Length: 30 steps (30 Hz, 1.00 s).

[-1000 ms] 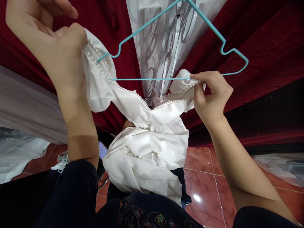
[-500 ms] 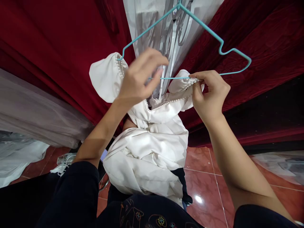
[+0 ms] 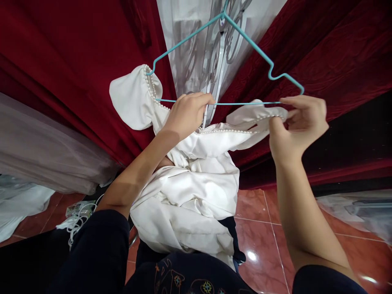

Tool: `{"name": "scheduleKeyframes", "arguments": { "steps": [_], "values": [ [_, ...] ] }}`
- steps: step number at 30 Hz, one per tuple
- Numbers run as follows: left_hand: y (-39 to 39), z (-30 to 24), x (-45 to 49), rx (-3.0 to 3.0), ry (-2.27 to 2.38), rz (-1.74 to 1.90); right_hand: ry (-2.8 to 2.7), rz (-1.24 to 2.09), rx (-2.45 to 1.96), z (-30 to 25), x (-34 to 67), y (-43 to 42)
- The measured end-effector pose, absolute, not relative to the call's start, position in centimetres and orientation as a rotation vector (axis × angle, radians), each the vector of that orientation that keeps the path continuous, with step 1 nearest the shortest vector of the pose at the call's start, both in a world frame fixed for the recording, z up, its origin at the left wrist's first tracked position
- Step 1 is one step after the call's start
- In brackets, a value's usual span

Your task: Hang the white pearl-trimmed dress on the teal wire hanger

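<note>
A white satin dress [image 3: 196,179] with a pearl-trimmed neckline hangs partly from a teal wire hanger [image 3: 245,38]. Its left puffed sleeve [image 3: 131,98] sits over the hanger's left end. My left hand [image 3: 186,114] is closed around the hanger's bottom bar near the middle of the neckline. My right hand [image 3: 298,122] pinches the dress's right shoulder edge and holds it stretched just below the hanger's right end.
Dark red velvet drapes [image 3: 76,61] hang behind, with a pale patterned panel [image 3: 211,45] between them. Glossy red floor tiles [image 3: 263,241] lie below. Sheer white fabric [image 3: 21,200] and a tangle of white cord [image 3: 78,212] lie at the lower left.
My left hand let go of the left sleeve, which now hangs on the hanger, and moved to the bar's middle. My right hand pulled the right shoulder outward to the right.
</note>
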<state>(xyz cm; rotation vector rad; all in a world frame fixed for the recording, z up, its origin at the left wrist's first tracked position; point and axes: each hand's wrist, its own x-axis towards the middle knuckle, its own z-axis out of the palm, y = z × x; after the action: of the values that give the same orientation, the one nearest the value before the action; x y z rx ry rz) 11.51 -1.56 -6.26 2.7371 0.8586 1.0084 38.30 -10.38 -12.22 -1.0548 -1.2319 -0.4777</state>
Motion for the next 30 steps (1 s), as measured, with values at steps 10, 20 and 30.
{"name": "scheduleKeyframes", "arguments": {
  "steps": [10, 20, 30],
  "values": [
    [-2.1, -4.9, 10.5, 2.533, 0.840, 0.939, -1.193, -0.240, -1.095, -5.5, 43.3, -8.3],
    [-2.2, -5.4, 10.1, 2.585, 0.841, 0.956, -1.118, 0.083, -0.817, -2.0, 33.7, -6.9],
    [-2.2, -6.2, 10.7, 2.647, 0.920, 0.994, -1.149, -0.465, -1.117, -10.5, 36.0, -7.3]
  ]
}}
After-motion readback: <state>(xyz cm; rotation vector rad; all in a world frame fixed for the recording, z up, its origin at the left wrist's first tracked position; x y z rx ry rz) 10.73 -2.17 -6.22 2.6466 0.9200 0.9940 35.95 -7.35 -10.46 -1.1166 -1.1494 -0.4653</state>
